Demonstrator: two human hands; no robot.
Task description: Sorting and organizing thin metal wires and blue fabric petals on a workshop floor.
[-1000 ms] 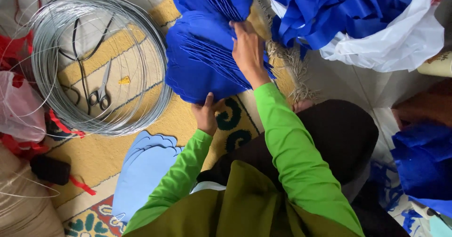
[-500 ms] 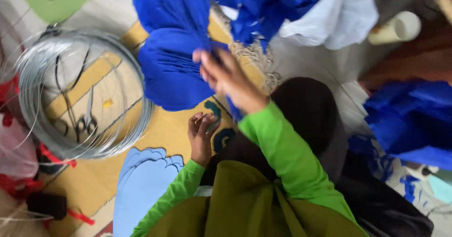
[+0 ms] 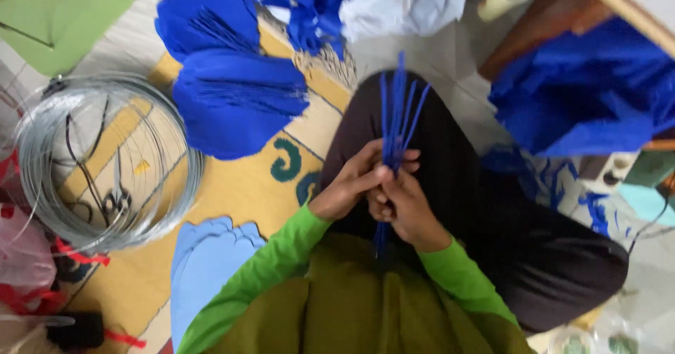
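Head view: both hands, left hand (image 3: pixel 349 185) and right hand (image 3: pixel 406 210), closed around bundle of blue sticks (image 3: pixel 397 118); long axis upright, tips fanning away from body over lap.

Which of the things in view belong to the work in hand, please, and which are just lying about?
In hand: bundle of blue sticks, gripped by left hand and right hand.

Lying about: wire coil, scissors, blue fabric stacks, light blue cut-out, white bag.
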